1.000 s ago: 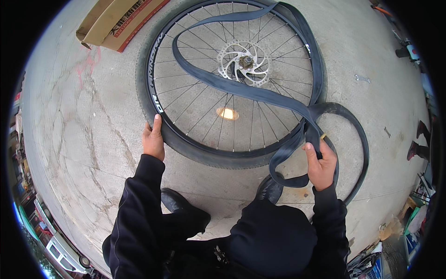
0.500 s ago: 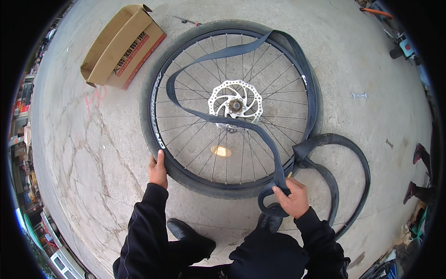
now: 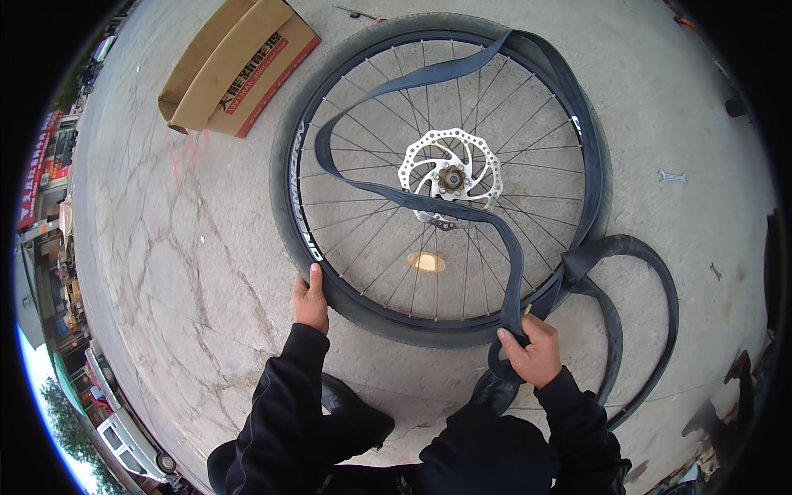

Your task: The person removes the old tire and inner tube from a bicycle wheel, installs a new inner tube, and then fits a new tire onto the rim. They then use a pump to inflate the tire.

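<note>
A bicycle wheel with a black tyre, thin spokes and a silver brake disc is in front of me. A flat, dark inner tube crosses the wheel in a wide curve; more of it loops past the right side of the tyre. My left hand is closed round the tyre's near left edge, thumb on top. Near the lower right of the rim, my right hand pinches the inner tube, and a small brass-coloured valve shows just above its fingers. The tyre bead under that hand is hidden.
An open cardboard box stands on the concrete at the far left. A wrench and a small metal piece lie to the right. A thin tool rests beyond the wheel. My shoes are close to the tyre's near edge.
My view has shifted, so the wheel, box and both hands appear farther right. Both hands keep their hold, and the tube loop below my right hand looks smaller.
</note>
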Demonstrator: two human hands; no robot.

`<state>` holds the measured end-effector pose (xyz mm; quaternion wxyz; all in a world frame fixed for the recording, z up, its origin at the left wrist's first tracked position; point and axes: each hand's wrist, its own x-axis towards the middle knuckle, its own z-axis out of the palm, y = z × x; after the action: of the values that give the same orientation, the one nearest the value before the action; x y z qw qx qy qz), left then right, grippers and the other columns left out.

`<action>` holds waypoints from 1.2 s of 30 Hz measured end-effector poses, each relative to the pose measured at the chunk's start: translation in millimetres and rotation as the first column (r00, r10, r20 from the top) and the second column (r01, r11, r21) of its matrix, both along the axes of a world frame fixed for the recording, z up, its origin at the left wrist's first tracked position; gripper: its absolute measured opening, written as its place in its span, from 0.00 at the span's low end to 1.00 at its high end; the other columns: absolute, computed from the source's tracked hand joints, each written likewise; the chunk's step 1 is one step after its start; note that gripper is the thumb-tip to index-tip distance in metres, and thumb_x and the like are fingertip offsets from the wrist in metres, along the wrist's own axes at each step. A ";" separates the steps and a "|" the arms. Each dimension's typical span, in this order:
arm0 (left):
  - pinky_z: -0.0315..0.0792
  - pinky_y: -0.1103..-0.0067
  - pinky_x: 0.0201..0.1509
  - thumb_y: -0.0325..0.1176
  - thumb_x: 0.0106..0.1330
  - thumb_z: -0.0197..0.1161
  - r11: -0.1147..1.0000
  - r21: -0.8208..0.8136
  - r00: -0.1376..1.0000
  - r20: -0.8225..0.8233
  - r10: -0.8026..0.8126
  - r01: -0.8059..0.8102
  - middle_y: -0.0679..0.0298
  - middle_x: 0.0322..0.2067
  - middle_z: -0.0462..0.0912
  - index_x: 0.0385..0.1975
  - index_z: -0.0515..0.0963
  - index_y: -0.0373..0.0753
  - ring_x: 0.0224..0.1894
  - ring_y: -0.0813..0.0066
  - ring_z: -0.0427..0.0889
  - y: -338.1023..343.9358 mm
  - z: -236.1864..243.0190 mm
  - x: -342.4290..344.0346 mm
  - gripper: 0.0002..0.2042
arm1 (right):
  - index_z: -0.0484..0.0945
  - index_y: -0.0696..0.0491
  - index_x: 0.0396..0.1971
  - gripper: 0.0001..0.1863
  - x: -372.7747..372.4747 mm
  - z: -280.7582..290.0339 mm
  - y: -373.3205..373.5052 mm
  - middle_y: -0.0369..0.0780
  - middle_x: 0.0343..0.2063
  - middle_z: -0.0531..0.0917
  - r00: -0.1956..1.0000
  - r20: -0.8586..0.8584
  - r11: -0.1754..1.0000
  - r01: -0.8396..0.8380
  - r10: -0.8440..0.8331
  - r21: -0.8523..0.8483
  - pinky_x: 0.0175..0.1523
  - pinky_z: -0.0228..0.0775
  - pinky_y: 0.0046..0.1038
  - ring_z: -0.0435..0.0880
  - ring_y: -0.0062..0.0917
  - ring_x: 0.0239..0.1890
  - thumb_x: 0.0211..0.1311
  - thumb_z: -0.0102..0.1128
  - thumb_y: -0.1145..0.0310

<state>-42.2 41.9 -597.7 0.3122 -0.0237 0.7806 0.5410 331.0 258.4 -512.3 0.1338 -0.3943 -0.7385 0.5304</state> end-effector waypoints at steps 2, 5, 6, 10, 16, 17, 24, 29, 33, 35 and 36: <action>0.75 0.77 0.55 0.56 0.78 0.63 1.000 -0.002 0.998 0.063 0.012 -0.011 0.58 0.50 0.83 0.60 0.74 0.29 0.48 0.74 0.80 -4.3 -0.3 12.5 0.31 | 0.83 0.60 0.36 0.08 -4.4 5.9 -0.3 0.47 0.28 0.84 1.000 -0.022 1.000 -0.007 0.007 -0.005 0.34 0.75 0.34 0.85 0.43 0.29 0.64 0.73 0.73; 0.77 0.75 0.47 0.56 0.77 0.64 0.996 -0.001 0.981 0.171 0.092 -0.093 0.60 0.48 0.83 0.60 0.72 0.32 0.45 0.74 0.81 -11.0 3.8 38.6 0.30 | 0.83 0.61 0.39 0.08 -11.0 15.6 -2.8 0.46 0.29 0.84 0.996 -0.081 0.999 -0.037 0.037 -0.003 0.35 0.74 0.33 0.84 0.37 0.28 0.66 0.71 0.74; 0.78 0.75 0.47 0.55 0.77 0.65 0.995 0.010 0.976 0.193 0.099 -0.103 0.60 0.47 0.83 0.59 0.71 0.33 0.45 0.73 0.82 -12.6 5.0 50.3 0.29 | 0.83 0.61 0.40 0.08 -13.0 18.9 -4.4 0.45 0.29 0.84 0.993 -0.103 0.999 -0.051 0.051 0.000 0.35 0.73 0.32 0.83 0.34 0.28 0.66 0.71 0.74; 0.81 0.70 0.52 0.51 0.77 0.66 0.992 0.043 0.933 0.346 0.098 -0.120 0.57 0.50 0.84 0.56 0.71 0.34 0.50 0.68 0.85 -22.7 18.8 96.1 0.25 | 0.84 0.60 0.43 0.09 -28.7 27.3 -10.4 0.44 0.33 0.85 0.975 -0.182 0.991 -0.134 0.131 -0.007 0.35 0.76 0.33 0.86 0.39 0.29 0.67 0.70 0.73; 0.76 0.66 0.62 0.46 0.75 0.70 0.982 0.148 0.840 0.542 0.016 -0.114 0.60 0.55 0.84 0.60 0.71 0.37 0.56 0.68 0.85 -37.9 45.8 132.4 0.25 | 0.83 0.59 0.44 0.10 -66.5 34.0 -20.1 0.42 0.30 0.81 0.919 -0.218 0.944 -0.318 0.329 0.082 0.31 0.75 0.36 0.84 0.40 0.27 0.69 0.69 0.69; 0.76 0.65 0.63 0.44 0.75 0.70 0.966 0.174 0.833 0.548 0.068 -0.193 0.58 0.55 0.84 0.60 0.70 0.36 0.56 0.67 0.84 -36.4 48.1 130.1 0.24 | 0.82 0.59 0.44 0.10 -71.6 36.0 -20.9 0.42 0.30 0.80 0.912 -0.212 0.936 -0.347 0.352 0.062 0.31 0.74 0.36 0.84 0.40 0.27 0.69 0.70 0.69; 0.78 0.77 0.45 0.38 0.69 0.77 0.991 -0.053 0.990 -0.074 0.119 -0.123 0.57 0.44 0.84 0.70 0.61 0.22 0.42 0.76 0.83 -7.8 54.0 73.1 0.39 | 0.80 0.57 0.41 0.11 -106.7 34.5 -31.8 0.43 0.31 0.78 0.866 -0.038 0.827 -0.461 0.498 0.321 0.32 0.73 0.40 0.83 0.42 0.29 0.71 0.67 0.65; 0.80 0.76 0.45 0.35 0.70 0.75 0.999 -0.030 0.999 0.030 0.025 -0.024 0.59 0.44 0.87 0.53 0.76 0.28 0.39 0.74 0.86 -3.6 55.2 48.9 0.21 | 0.78 0.57 0.46 0.12 -114.9 26.9 -48.3 0.45 0.32 0.79 0.858 0.047 0.809 -0.499 0.511 0.310 0.38 0.75 0.44 0.83 0.46 0.33 0.74 0.63 0.64; 0.82 0.68 0.54 0.25 0.72 0.68 0.963 0.229 0.945 0.321 0.064 -0.143 0.60 0.46 0.88 0.51 0.77 0.31 0.46 0.68 0.88 -19.5 55.3 49.0 0.12 | 0.77 0.55 0.45 0.10 -109.5 26.2 -48.3 0.48 0.34 0.81 0.918 0.058 0.884 -0.395 0.393 0.251 0.39 0.73 0.49 0.83 0.52 0.36 0.74 0.59 0.64; 0.82 0.66 0.57 0.23 0.71 0.68 0.939 0.295 0.915 0.401 0.045 -0.175 0.60 0.45 0.87 0.51 0.76 0.31 0.47 0.67 0.88 -24.2 55.0 51.3 0.12 | 0.76 0.56 0.44 0.10 -108.0 29.3 -44.5 0.50 0.35 0.82 0.944 0.047 0.915 -0.328 0.327 0.233 0.40 0.73 0.50 0.83 0.54 0.39 0.74 0.58 0.65; 0.81 0.66 0.57 0.22 0.70 0.67 0.942 0.285 0.910 0.413 0.047 -0.178 0.60 0.46 0.87 0.52 0.76 0.32 0.48 0.67 0.87 -26.0 55.8 52.5 0.13 | 0.74 0.57 0.43 0.11 -105.6 33.3 -42.1 0.53 0.36 0.84 0.950 0.044 0.932 -0.311 0.309 0.185 0.41 0.73 0.51 0.83 0.56 0.40 0.73 0.59 0.65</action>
<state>10.4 15.9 -541.9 0.4329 -0.1291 0.6006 0.6597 225.4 216.3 -479.1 0.0804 -0.2619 -0.8395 0.4692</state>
